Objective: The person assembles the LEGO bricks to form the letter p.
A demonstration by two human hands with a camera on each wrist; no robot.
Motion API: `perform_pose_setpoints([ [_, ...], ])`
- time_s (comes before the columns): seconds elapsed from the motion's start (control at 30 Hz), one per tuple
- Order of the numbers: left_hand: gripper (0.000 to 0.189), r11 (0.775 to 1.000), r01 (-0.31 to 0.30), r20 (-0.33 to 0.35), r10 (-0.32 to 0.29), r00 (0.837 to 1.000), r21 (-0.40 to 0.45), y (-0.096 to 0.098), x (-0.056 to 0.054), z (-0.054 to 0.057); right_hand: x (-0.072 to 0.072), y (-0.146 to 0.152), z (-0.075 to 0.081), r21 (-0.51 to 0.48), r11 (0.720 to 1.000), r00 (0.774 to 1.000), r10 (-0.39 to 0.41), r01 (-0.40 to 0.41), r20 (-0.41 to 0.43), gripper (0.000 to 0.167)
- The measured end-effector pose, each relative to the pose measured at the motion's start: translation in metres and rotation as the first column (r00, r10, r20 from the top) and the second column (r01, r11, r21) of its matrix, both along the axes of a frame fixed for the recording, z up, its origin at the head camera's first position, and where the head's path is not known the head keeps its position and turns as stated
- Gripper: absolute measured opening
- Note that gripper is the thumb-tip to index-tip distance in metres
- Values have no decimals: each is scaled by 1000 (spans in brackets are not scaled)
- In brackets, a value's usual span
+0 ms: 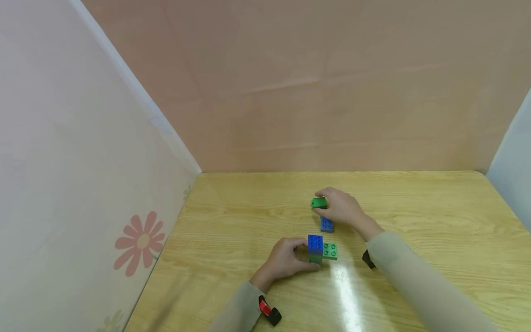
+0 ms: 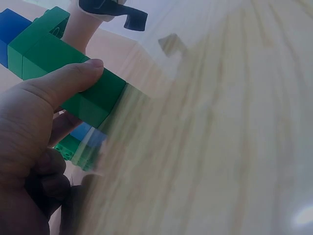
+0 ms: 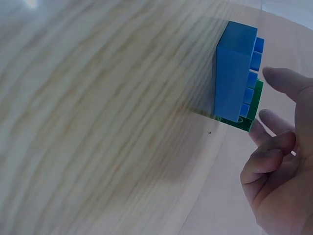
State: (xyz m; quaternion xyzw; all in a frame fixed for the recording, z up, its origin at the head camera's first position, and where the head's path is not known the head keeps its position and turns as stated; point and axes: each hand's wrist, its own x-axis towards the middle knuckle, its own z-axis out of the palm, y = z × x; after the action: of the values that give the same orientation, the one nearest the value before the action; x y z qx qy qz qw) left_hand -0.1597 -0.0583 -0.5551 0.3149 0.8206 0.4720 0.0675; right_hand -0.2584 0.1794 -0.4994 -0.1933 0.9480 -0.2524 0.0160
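Note:
On the near side, my left hand (image 1: pixel 286 258) grips a small block assembly by its lower green brick (image 2: pixel 68 56), thumb along one face. A dark blue brick (image 1: pixel 315 244) tops this assembly, and a light green brick (image 1: pixel 330 251) with its studs up juts out on the right. Farther back, my right hand (image 1: pixel 342 206) reaches round a separate green brick (image 1: pixel 319 203), thumb and fingers spread on either side. A loose blue brick (image 1: pixel 327 224) lies between the two hands, partly in front of that green brick in the right wrist view.
The wooden table (image 1: pixel 232 207) meets a pinkish back wall (image 1: pixel 290 92). At the left stands a pale wall (image 1: pixel 74 138) with a flower print (image 1: pixel 143 241). Another pale panel (image 1: pixel 516 161) closes off the right side. Dark straps are worn at both wrists.

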Motion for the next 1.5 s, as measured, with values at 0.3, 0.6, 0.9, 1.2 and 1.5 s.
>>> perform_pose_setpoints([
  [0.3,36,1000,13,-12,-13,1000,13,1,2,0,-6,-3,-6,50,999,998,-19,16,54,54],
  [0.6,37,1000,17,-11,-17,1000,26,2,0,-1,-10,-4,-4,94,996,1000,-9,7,22,53],
  [0.9,36,1000,17,-21,-16,1000,20,1,1,-1,-12,-8,-2,183,983,1000,29,-30,10,41],
  [1.2,35,999,19,13,-19,1000,26,2,0,1,-10,-4,4,117,993,999,-15,18,-31,43],
  [1.5,36,1000,11,-4,-11,1000,27,2,0,-1,2,6,15,-27,998,998,-53,52,-46,45],
])
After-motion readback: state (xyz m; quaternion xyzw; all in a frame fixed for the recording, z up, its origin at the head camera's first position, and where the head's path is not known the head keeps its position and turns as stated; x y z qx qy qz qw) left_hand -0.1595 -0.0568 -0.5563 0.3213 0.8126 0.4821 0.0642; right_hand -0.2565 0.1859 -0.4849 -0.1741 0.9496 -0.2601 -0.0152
